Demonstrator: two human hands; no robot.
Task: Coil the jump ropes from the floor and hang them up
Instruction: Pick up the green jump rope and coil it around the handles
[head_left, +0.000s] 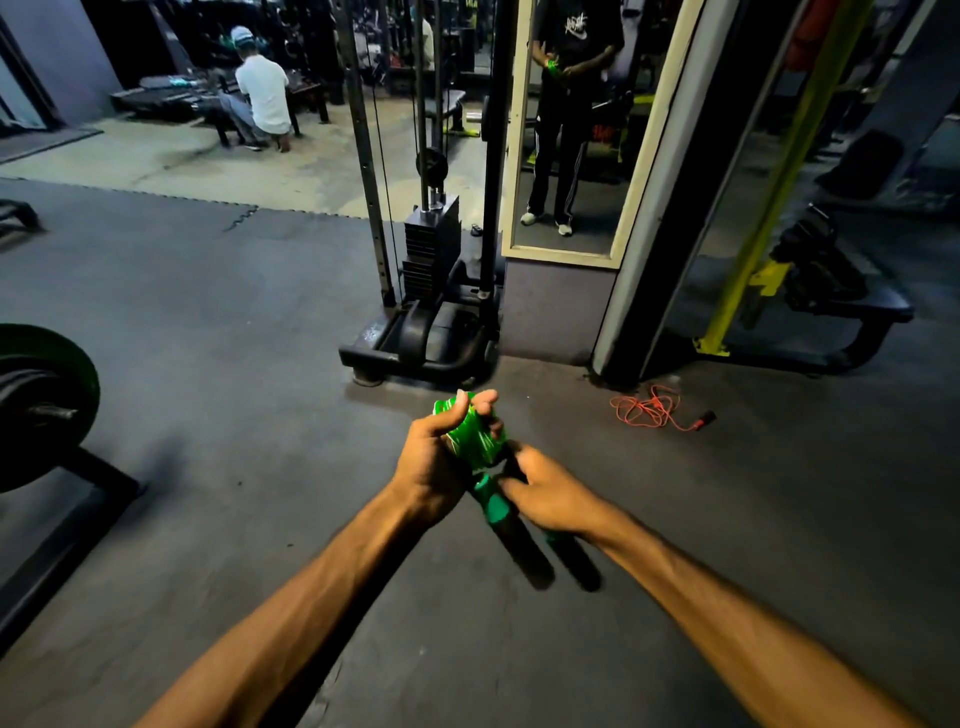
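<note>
Both forearms extend over the grey rubber floor (208, 415). Left hand (434, 460) grips the coiled green plastic jump rope (475, 441); right hand (550, 493) curls round the tops of its black foam handles (522, 548), which hang near-side. Step in hand: finishing this coil. The next move calls for securing and hanging it, then collecting the loose orange cord jump rope (647, 410) on the floor, far right.

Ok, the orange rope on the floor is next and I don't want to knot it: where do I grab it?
Probably by the dark handle at the right end of the orange rope, reaching down from above on the right. It lies flat, clear of the loose tangle, so lifting it should let the cord trail out.
</note>
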